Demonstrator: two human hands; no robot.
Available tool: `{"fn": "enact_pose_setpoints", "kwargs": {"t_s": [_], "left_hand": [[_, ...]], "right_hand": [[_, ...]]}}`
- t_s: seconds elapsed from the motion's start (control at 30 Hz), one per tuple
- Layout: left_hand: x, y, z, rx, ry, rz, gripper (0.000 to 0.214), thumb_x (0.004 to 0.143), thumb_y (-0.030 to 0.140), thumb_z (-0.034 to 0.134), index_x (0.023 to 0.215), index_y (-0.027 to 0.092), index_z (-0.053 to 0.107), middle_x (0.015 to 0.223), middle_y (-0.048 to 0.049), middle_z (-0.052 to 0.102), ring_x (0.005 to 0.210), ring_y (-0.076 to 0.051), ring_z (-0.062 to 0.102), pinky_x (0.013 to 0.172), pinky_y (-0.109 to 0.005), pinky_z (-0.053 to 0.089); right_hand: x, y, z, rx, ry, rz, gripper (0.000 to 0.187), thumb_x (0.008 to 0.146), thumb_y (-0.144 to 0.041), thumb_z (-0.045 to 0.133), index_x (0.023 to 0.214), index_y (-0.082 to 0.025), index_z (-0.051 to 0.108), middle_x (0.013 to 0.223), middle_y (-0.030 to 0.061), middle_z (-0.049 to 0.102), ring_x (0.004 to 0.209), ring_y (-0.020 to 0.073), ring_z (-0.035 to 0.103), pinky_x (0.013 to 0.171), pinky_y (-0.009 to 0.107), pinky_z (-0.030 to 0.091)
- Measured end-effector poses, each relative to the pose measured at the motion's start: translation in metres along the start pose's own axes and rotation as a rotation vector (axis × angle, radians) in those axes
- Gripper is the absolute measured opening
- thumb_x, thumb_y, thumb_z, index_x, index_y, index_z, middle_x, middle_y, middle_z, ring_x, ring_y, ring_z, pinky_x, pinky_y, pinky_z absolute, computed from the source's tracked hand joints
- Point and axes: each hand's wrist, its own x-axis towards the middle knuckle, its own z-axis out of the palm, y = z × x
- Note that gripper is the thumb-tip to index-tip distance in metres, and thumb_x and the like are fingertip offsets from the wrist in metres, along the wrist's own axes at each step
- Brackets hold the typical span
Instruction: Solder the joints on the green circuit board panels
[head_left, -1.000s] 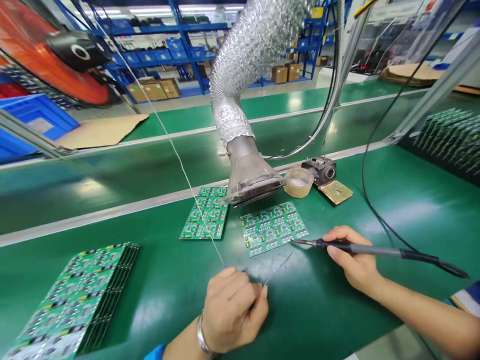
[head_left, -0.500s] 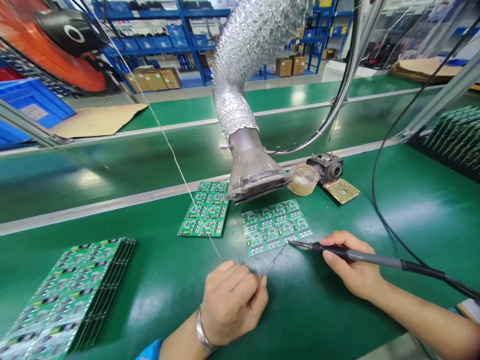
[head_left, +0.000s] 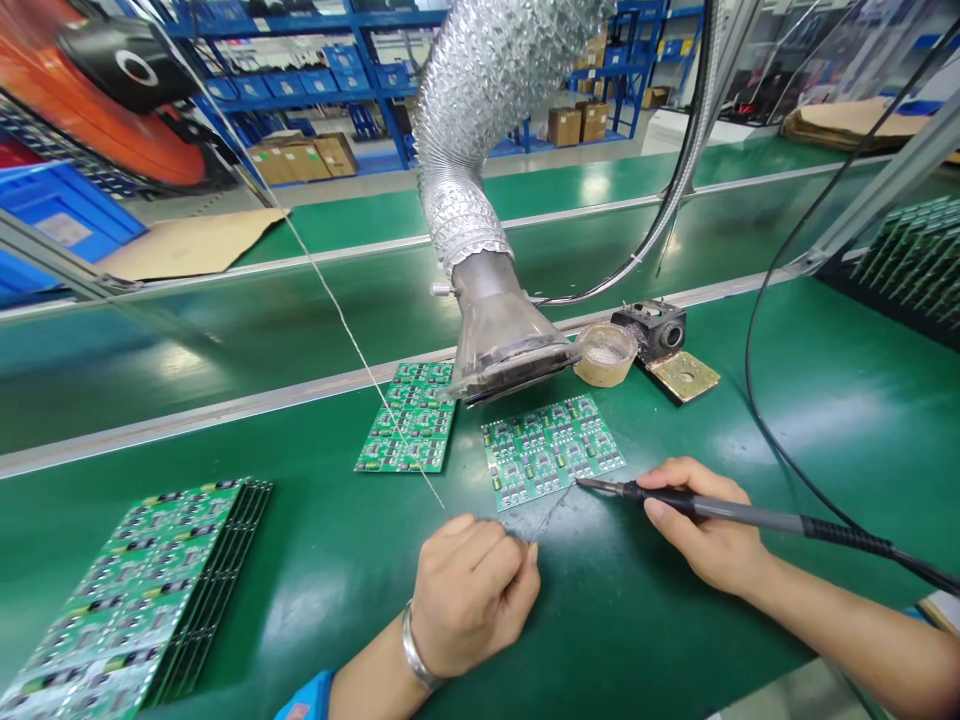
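Note:
My left hand (head_left: 474,592) is closed in a pinch on thin solder wire (head_left: 352,335), whose free end points up toward the near edge of a green circuit board (head_left: 551,452). The wire runs back up and to the left across the bench. My right hand (head_left: 705,530) grips a soldering iron (head_left: 720,510) like a pen, its tip touching the board's near right edge where the wire end meets it. A second green board (head_left: 409,420) lies just to the left. A silver fume duct nozzle (head_left: 502,345) hangs right above both boards.
A stack of green boards (head_left: 142,590) lies at the near left. Behind the boards stand a tape roll (head_left: 604,354) and a black iron stand with a brass plate (head_left: 664,345). More boards sit racked at far right (head_left: 915,260). The iron's black cable (head_left: 757,330) loops overhead.
The wire end and the iron tip have closed in on the board's near edge and now meet there. Both hands shifted only slightly.

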Motion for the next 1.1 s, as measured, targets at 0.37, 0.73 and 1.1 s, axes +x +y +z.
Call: {"fn": "enact_pose_setpoints", "kwargs": {"t_s": [0.37, 0.73, 1.1], "left_hand": [[0.004, 0.003, 0.0, 0.001, -0.008, 0.016, 0.017, 0.078, 0.011, 0.058, 0.063, 0.017, 0.055, 0.048, 0.0044, 0.045, 0.044, -0.009, 0.033, 0.047, -0.028, 0.026], [0.005, 0.003, 0.006, 0.034, -0.044, 0.018, 0.02, 0.081, 0.013, 0.056, 0.062, 0.018, 0.055, 0.05, 0.0044, 0.046, 0.045, -0.008, 0.034, 0.049, -0.027, 0.027], [0.003, 0.002, 0.01, 0.035, -0.069, 0.018, 0.015, 0.081, 0.013, 0.058, 0.066, 0.018, 0.057, 0.051, 0.0045, 0.045, 0.047, -0.009, 0.034, 0.051, -0.026, 0.028]], "right_hand": [[-0.005, 0.005, -0.002, 0.14, 0.063, 0.034, 0.007, 0.083, -0.02, 0.057, 0.089, -0.023, 0.059, 0.071, 0.0009, 0.06, 0.056, 0.0129, 0.054, 0.05, 0.025, 0.043], [-0.004, 0.004, 0.0, 0.129, 0.025, 0.071, 0.006, 0.083, -0.022, 0.057, 0.089, -0.021, 0.06, 0.07, 0.0013, 0.059, 0.059, 0.0135, 0.055, 0.053, 0.026, 0.044], [-0.006, 0.005, -0.002, 0.165, 0.07, 0.052, 0.009, 0.083, -0.019, 0.057, 0.09, -0.023, 0.058, 0.073, 0.0012, 0.059, 0.059, 0.0133, 0.055, 0.051, 0.025, 0.043]]}}
